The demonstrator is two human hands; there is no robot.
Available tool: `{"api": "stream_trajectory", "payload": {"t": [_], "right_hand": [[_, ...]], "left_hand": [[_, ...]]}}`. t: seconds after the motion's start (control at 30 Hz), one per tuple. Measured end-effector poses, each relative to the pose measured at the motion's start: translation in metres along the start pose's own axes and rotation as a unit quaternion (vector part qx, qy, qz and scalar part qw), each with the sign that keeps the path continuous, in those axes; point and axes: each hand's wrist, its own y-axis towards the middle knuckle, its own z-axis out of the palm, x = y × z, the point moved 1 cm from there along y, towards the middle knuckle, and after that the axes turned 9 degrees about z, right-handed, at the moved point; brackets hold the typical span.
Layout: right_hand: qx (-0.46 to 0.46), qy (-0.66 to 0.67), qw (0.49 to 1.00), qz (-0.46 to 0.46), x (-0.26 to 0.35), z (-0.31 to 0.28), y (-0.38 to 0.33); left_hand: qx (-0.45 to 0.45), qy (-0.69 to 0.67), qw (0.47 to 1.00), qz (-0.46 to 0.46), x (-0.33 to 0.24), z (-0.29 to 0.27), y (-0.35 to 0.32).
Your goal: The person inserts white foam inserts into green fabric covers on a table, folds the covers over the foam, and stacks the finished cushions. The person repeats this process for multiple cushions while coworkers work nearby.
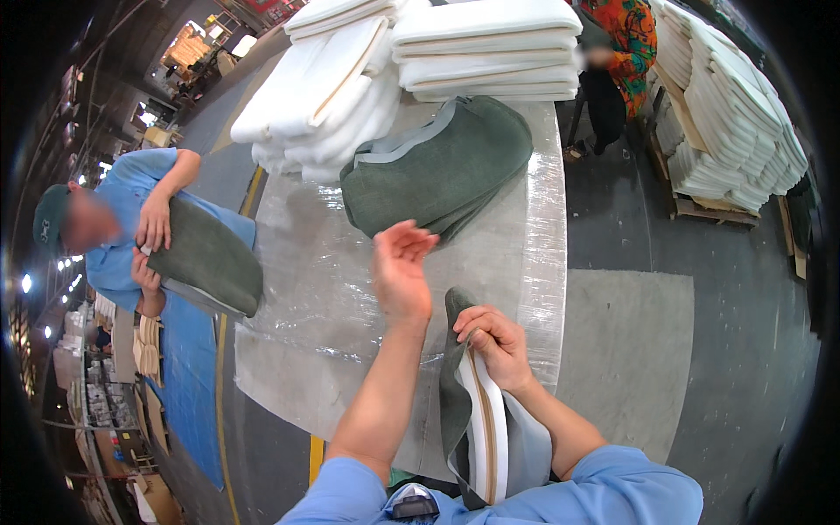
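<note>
My right hand (pixel 497 347) pinches the edge of a dark green fabric cover (pixel 457 385), held upright close to my body. Inside its opening shows a white pad (pixel 494 420) with a tan strip along its middle, and the cover's pale grey lining faces my right forearm. My left hand (pixel 402 273) is raised over the table, palm up with fingers loosely spread and nothing in it. Just beyond that hand lies a pile of green covers (pixel 437 166) with grey edging; its fingertips overlap the pile's near edge in view, and I cannot tell whether they touch.
The plastic-wrapped table (pixel 297 289) carries stacks of white pads (pixel 486 48) at its far end. At the left, a co-worker (pixel 131 210) in blue handles another green cover (pixel 210 254). A further person (pixel 634 52) stands far right, near a loaded pallet (pixel 713 210).
</note>
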Motion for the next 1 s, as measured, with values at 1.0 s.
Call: {"api": "stream_trajectory", "payload": {"t": [1.0], "right_hand": [[0.086,-0.076,0.992,-0.058,-0.005,0.032,0.010]], "left_hand": [[0.195,0.075,0.970,-0.125,0.004,-0.055,-0.043]]}}
